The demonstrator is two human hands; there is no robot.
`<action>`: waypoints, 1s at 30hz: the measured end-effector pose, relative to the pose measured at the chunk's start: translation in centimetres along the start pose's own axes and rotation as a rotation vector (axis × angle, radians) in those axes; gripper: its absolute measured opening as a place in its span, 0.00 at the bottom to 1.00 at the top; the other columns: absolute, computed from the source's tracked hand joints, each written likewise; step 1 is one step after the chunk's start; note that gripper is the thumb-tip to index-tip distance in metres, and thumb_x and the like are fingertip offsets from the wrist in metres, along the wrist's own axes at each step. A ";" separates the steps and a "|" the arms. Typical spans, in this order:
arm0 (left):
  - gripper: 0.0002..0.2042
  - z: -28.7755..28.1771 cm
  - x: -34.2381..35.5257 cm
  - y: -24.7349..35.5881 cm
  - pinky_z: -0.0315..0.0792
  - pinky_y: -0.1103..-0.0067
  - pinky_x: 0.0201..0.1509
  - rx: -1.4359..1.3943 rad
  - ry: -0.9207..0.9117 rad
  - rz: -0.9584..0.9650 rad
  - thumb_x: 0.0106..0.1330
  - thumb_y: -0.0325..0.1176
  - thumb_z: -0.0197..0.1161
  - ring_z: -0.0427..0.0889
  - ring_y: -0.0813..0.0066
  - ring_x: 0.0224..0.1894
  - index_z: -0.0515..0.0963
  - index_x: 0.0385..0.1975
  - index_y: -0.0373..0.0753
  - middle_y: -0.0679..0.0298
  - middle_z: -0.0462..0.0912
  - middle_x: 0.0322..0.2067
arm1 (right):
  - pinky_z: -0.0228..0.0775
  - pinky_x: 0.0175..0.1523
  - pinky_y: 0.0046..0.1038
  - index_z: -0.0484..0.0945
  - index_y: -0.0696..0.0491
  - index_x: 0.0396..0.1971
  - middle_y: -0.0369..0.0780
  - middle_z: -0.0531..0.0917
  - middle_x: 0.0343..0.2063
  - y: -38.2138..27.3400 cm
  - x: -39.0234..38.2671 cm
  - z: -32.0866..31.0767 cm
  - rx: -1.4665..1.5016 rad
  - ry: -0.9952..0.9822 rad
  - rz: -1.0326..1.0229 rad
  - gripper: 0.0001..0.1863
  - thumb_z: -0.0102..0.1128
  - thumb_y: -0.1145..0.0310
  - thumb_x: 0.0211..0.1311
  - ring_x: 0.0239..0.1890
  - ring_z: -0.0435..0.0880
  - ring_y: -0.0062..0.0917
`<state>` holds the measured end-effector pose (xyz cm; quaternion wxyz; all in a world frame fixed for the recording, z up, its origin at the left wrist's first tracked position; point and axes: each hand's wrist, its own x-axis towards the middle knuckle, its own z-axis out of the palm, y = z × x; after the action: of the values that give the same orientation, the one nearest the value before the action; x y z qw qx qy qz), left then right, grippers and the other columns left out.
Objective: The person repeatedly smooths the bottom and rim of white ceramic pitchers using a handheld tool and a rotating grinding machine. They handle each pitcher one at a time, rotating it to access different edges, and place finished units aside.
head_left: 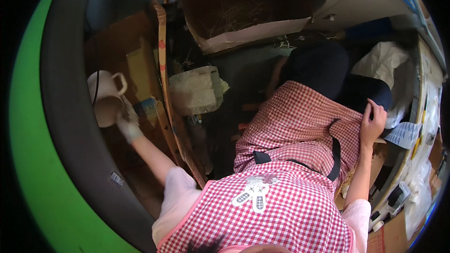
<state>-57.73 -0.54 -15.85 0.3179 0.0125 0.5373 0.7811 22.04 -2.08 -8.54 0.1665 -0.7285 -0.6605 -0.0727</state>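
At the far left, a white mug or jug (104, 88) with a loop handle lies tilted, its brownish round end toward me. My left hand (127, 121), in a pale glove, grips it near that end; the fingers are partly blurred. A thin dark cord crosses in front of the mug. On the right, my bare right hand (374, 121) rests on my thigh at the edge of the red checked apron (300, 117). Its fingers are apart and slightly bent, with nothing seen in them.
A worn wooden board edge (165, 72) stands between the mug and a rough grey block (196, 91). Ahead is an open cardboard box (253, 33) with thin scraps inside. White plastic bags (382, 63) and a cluttered shelf edge (419, 112) lie right. A dark padded edge (70, 112) borders the left.
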 end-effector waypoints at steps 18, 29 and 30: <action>0.16 19.8 -35.1 -14.3 0.76 0.71 0.59 1.007 -1.480 -0.282 0.77 0.36 0.59 0.81 0.68 0.54 0.81 0.57 0.34 0.57 0.85 0.54 | 0.66 0.73 0.36 0.68 0.57 0.69 0.45 0.76 0.66 -6.3 3.9 -10.0 1.570 -0.317 0.052 0.54 0.88 0.60 0.40 0.68 0.75 0.32; 0.39 30.1 -44.9 -6.6 0.74 0.57 0.66 0.849 -1.657 0.887 0.57 0.56 0.78 0.68 0.41 0.72 0.73 0.66 0.44 0.43 0.61 0.73 | 0.68 0.70 0.40 0.72 0.59 0.66 0.48 0.78 0.60 -10.0 2.8 -10.0 1.255 -0.124 -0.209 0.32 0.68 0.57 0.69 0.64 0.76 0.40; 0.39 29.9 -44.5 -6.5 0.70 0.56 0.71 0.833 -1.645 0.874 0.57 0.55 0.78 0.66 0.42 0.73 0.71 0.66 0.43 0.45 0.58 0.75 | 0.70 0.69 0.38 0.72 0.59 0.66 0.48 0.79 0.60 -7.0 2.9 -10.2 1.386 -0.336 -0.137 0.29 0.65 0.60 0.72 0.62 0.79 0.39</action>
<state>-8.25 3.08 5.61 0.2461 0.8498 0.3300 0.3293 16.65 -2.34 2.89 0.4823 -0.4133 -0.6157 0.4664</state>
